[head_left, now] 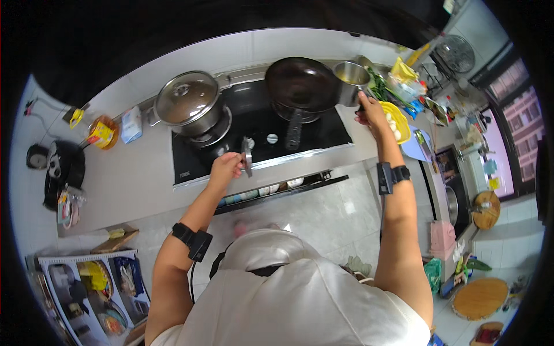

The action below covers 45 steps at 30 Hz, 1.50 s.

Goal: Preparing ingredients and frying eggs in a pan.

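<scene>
My left hand [228,169] holds a small metal lid [247,156] on edge, above the front edge of the black cooktop [251,104]. My right hand [370,113] grips the handle of a metal pot [349,84] with yellowish liquid inside, just right of the wok. The dark wok [303,84] sits on the right burner, its handle towards me. On the left burner stands a steel pot [197,119] under a glass lid [186,97]. A yellow basket [405,125] holding white pieces, perhaps peeled garlic or eggs, lies beside my right hand.
An oil bottle [103,132] and a blue-white packet [131,124] stand left of the cooktop. Green vegetables [383,88] and plastic bags [407,84] lie at the right back. Below the cooktop, a drawer [281,193] with bowls is partly out. A sink [451,203] is at the right.
</scene>
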Tool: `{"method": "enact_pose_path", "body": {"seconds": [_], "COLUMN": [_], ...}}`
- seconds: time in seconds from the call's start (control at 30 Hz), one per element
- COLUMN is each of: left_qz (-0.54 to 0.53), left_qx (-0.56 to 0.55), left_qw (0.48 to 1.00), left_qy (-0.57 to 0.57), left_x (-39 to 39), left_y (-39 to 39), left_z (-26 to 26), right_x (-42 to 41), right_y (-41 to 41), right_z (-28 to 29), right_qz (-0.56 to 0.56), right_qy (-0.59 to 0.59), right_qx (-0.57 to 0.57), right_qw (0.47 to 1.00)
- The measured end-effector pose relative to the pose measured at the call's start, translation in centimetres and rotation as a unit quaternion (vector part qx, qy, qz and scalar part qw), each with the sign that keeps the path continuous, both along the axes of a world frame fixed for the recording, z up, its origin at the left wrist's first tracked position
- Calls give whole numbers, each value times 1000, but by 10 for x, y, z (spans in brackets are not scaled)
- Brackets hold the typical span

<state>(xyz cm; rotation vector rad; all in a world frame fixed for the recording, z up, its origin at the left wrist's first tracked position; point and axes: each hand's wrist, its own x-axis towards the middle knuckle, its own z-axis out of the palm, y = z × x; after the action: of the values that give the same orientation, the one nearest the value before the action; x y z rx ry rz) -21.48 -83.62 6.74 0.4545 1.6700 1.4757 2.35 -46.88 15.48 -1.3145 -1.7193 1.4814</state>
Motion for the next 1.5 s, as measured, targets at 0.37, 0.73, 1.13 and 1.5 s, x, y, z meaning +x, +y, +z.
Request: {"method": "enact_pose_path", "body": {"seconds": [0.37,0.73,1.13,1.5], "left_qz": [24,136,85,114], "left_qx": [41,91,-155,-280], "left_qw": [998,978,843,766], "left_qy": [33,128,508,568], "left_x": [-14,-85,-157,-243], "left_y": [-31,-142,-303,-379], "left_z": [24,61,76,45], "right_x": [-19,-109,-246,-379], "right_y": [-99,-279,-501,-597], "right_z": [65,34,-66,-98], "right_qz": [99,330,432,513], "right_qy": [-13,-54,-61,-70], "right_qx": [-9,-33,-144,-142], "right_qw": [995,942,888,844]}}
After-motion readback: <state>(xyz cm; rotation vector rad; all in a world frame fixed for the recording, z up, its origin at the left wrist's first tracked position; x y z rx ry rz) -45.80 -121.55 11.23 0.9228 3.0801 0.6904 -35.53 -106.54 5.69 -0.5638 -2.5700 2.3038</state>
